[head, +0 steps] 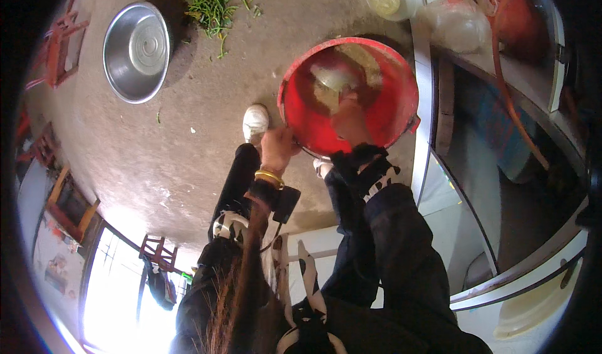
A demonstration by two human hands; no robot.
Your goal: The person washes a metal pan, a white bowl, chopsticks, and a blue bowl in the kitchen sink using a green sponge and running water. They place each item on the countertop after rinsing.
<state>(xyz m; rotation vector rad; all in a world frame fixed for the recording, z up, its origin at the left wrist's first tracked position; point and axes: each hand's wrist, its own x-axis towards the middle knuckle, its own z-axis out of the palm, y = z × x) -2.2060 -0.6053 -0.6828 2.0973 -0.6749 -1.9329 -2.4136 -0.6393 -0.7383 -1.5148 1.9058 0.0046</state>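
A large red plastic bucket stands on the floor in front of me, its mouth tipped towards my view. At its near left rim my left hand is closed; the exact grip, on the rim or the wire handle, is hard to make out. My right hand reaches down inside and holds a pale, motion-blurred scoop or ladle. Beneath that tool lies a tan, grainy material at the bottom, partly hidden by the hand and the scoop.
An empty metal basin sits on the concrete floor to the left, beside a heap of green stems and leaves. At right stand a white-edged cabinet, plastic bags and an orange hose. Wooden stools line the far left.
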